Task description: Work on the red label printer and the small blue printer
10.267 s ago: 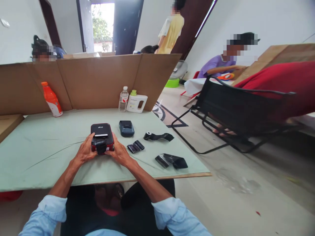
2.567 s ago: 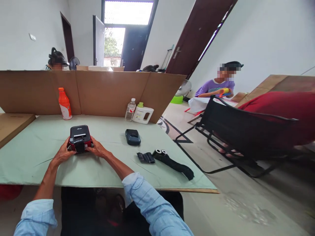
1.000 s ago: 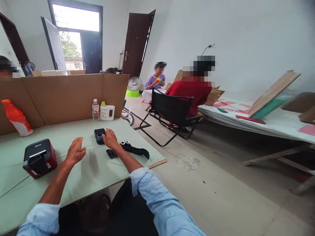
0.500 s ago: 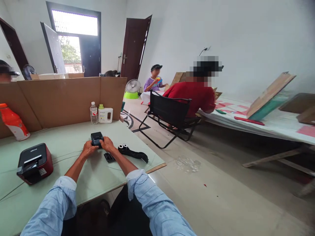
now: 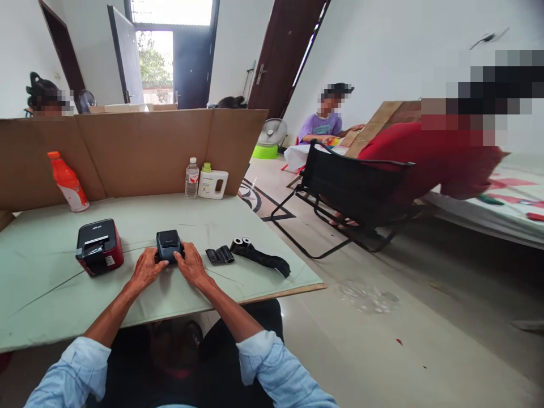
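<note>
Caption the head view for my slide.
Left hand and right hand hold a small dark device at the table, right of a bigger red-sided device.

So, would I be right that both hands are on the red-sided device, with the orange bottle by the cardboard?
No: the head view shows the left hand and right hand on the small dark device, not the red-sided device; the orange bottle is by the cardboard.
</note>
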A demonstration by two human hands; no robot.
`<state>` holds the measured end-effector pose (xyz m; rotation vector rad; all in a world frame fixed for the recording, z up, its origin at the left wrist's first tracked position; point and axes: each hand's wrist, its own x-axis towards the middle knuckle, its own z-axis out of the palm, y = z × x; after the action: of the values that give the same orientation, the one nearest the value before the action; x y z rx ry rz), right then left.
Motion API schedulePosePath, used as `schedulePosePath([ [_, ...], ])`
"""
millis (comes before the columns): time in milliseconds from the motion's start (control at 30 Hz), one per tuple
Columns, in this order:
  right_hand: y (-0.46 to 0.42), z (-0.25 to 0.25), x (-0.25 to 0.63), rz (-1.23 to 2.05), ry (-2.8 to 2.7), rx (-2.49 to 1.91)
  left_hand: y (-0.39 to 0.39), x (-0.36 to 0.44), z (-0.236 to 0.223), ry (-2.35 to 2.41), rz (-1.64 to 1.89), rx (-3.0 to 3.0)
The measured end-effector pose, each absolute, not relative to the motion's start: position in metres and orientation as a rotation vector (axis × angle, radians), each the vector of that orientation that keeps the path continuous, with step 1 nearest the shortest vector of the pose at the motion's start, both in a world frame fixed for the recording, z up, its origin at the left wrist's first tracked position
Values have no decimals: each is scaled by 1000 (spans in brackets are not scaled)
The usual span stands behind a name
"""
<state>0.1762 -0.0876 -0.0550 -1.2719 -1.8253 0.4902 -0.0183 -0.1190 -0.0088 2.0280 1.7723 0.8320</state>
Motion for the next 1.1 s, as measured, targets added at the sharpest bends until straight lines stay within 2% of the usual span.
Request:
schedulePosePath([
  [267, -90, -60, 187, 446, -1951, -1132, -102, -50, -2, 1576, 877, 1935],
  [633, -92, -65, 190, 455, -1939, -1079, -96, -50, -15, 1341, 956, 1999],
  [1100, -95, -62, 189, 458, -1924, -1093, -113, -41, -24, 1467, 959, 2077],
])
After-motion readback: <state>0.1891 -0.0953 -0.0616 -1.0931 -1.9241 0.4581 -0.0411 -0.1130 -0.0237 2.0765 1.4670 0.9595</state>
